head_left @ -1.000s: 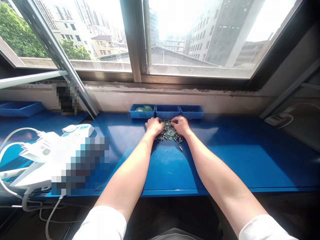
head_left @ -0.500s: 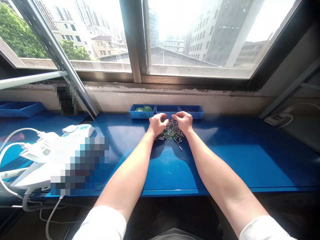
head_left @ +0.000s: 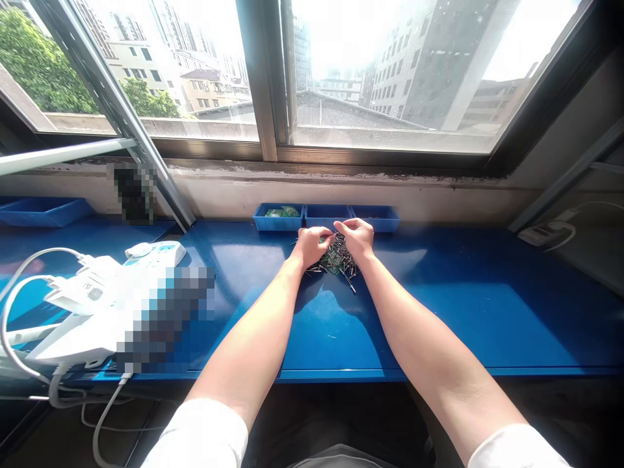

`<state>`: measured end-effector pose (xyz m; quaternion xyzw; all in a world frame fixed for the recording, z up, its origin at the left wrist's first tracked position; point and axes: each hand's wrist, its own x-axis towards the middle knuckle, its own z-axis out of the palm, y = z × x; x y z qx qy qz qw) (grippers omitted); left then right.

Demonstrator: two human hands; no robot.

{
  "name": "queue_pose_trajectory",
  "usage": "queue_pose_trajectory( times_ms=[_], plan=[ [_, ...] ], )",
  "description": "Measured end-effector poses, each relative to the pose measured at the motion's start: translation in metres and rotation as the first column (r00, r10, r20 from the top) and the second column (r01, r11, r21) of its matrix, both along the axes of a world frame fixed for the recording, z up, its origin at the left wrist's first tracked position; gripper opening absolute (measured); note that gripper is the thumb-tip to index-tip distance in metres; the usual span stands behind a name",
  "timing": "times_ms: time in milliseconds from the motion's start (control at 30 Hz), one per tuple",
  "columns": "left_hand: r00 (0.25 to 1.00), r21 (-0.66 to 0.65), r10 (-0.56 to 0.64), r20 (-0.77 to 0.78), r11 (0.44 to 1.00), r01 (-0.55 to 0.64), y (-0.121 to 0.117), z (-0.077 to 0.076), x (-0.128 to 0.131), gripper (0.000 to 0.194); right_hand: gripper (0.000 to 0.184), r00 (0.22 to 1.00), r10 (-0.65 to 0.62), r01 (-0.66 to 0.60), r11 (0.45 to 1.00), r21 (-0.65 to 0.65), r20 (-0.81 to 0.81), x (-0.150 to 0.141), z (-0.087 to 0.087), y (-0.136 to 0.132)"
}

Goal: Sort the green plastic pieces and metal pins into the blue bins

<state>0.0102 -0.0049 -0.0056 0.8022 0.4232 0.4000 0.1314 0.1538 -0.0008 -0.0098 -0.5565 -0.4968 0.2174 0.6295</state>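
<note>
A pile of small dark metal pins mixed with little green circuit boards [head_left: 337,260] lies on the blue bench [head_left: 439,305] near the window wall. My left hand [head_left: 312,245] rests on the pile's left side, fingers curled in a pinch over a green piece. My right hand [head_left: 357,236] hovers at the pile's far edge, fingers bent and pinched together; what they hold is too small to make out. Behind the pile stand three small blue trays: the left tray [head_left: 277,218] holds green boards, the middle tray [head_left: 327,216] and right tray [head_left: 377,218] look nearly bare.
White devices with cables [head_left: 92,305] crowd the bench's left part, partly blurred out. Another blue tray [head_left: 41,211] sits far left by the window frame. A white power strip [head_left: 541,233] lies on the ledge at right.
Both hands lifted from pressing the pile's sides and drew toward its far edge, fingertips now pinching close together. The view shifted slightly.
</note>
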Motion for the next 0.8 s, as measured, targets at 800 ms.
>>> queue_pose_trajectory(
  times_ms=[800],
  plan=[
    [0.939, -0.048, 0.339, -0.048, 0.939, -0.342, 0.009, -0.005, -0.005, 0.024, 0.038, 0.998, 0.053, -0.054, 0.998, -0.016, -0.042, 0.012, -0.007, 0.010]
  ],
)
